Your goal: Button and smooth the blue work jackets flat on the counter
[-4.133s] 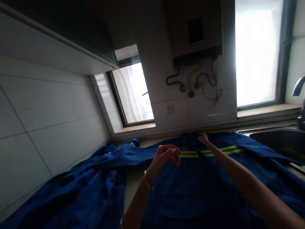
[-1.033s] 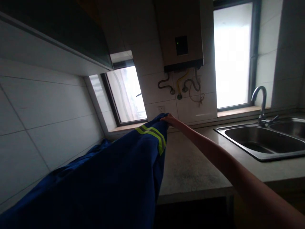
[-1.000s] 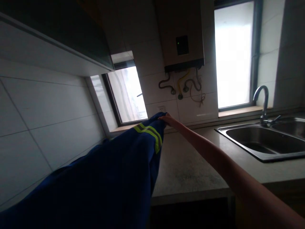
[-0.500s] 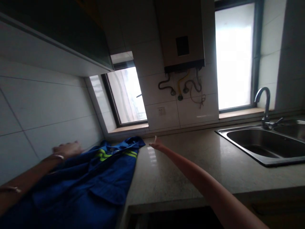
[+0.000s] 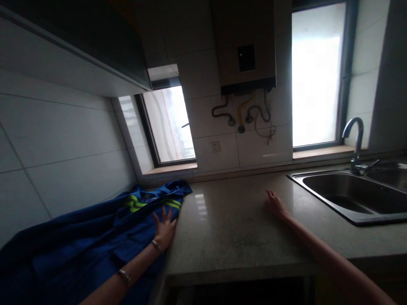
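Note:
A blue work garment [image 5: 95, 237] with yellow-green stripes lies spread on the left part of the counter, its far end bunched against the wall corner. My left hand [image 5: 164, 231], with bracelets on the wrist and forearm, rests on the garment near its right edge, fingers spread and holding nothing. Over the bare counter, between the garment and the sink, is my right hand [image 5: 276, 205]. Its fingers are stretched out and nothing is in them; whether it touches the surface I cannot tell.
The pale stone counter [image 5: 219, 228] runs along the wall to a steel sink [image 5: 330, 195] with a curved tap [image 5: 358, 140] at right. A wall cabinet [image 5: 95, 51] overhangs the left side. Below the water heater [image 5: 248, 59] hang pipes. Under the counter front is a dark opening [image 5: 241, 292].
My left hand has moved right and nearer, from the garment's left side onto its right part. My right hand has swung right, away from the garment's far corner.

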`<state>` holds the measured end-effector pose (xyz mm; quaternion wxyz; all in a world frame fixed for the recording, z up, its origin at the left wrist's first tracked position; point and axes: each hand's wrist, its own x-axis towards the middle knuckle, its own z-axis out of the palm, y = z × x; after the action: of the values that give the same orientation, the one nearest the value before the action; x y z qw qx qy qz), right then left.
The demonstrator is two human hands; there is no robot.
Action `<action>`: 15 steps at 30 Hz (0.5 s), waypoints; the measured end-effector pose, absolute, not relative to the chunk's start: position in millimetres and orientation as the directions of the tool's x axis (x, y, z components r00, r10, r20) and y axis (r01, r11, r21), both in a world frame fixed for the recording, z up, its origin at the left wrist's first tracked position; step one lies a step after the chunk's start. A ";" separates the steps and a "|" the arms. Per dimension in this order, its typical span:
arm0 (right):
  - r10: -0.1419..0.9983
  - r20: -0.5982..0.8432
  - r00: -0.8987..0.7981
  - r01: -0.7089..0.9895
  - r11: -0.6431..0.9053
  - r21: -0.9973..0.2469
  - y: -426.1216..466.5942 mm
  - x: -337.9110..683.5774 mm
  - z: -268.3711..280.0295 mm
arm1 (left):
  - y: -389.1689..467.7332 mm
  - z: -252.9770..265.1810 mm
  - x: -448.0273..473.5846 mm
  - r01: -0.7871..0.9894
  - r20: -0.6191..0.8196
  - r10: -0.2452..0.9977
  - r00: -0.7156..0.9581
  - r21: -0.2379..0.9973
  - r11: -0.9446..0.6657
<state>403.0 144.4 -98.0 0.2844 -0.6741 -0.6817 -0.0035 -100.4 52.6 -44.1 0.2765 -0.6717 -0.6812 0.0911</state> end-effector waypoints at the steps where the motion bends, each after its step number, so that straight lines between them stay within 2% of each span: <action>1: 0.923 0.369 0.110 0.916 0.050 -0.397 144.8 412.0 -100.0 | 54.3 -46.3 -118.2 0.868 0.290 0.956 -0.033 -0.467 0.171; 3: 0.939 0.295 0.176 0.899 -0.032 -0.437 145.3 423.3 -103.5 | 55.7 -50.1 -148.3 0.857 0.331 0.933 -0.139 -0.431 0.281; 6: 0.956 0.241 0.167 0.900 -0.048 -0.434 146.4 428.8 -107.7 | 56.6 -53.5 -179.2 0.839 0.359 0.916 -0.178 -0.431 0.332; 15: 0.944 0.327 0.050 0.961 0.043 -0.273 151.4 431.3 -114.7 | 80.0 -33.7 -257.7 0.834 0.242 0.942 -0.234 -0.448 0.322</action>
<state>431.3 151.4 -114.7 0.2171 -0.6913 -0.6889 -0.0198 -257.7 80.0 -33.7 0.2386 -0.5710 -0.7773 0.1132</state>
